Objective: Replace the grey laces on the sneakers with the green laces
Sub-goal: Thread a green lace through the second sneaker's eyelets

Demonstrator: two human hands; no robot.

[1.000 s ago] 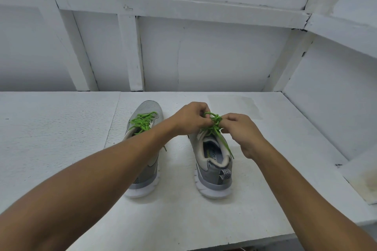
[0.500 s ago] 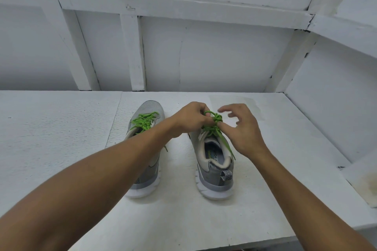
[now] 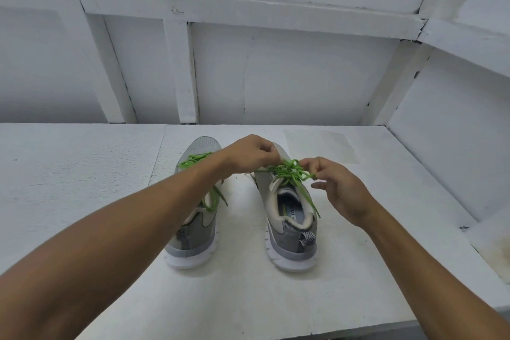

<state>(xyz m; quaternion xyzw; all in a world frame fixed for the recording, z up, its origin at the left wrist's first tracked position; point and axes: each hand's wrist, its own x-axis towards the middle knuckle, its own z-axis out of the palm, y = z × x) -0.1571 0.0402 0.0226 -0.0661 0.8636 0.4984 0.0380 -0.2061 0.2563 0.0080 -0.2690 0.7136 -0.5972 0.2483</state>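
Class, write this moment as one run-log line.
step: tying green lace on right sneaker | left hand: pinches lace | right hand: pinches lace loop | left sneaker: already green-laced

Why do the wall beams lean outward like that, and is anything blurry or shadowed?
Head view: the wide-angle lens splays the wall beams outward and swells the forearms at the bottom corners; same head view, lighting is soft and even, only faint shadows on the table beside the sneakers; the green laces look sharp, without smear.

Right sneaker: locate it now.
The right sneaker stands right of centre in head view, beside the left sneaker; left hand and right hand pinch its green lace.
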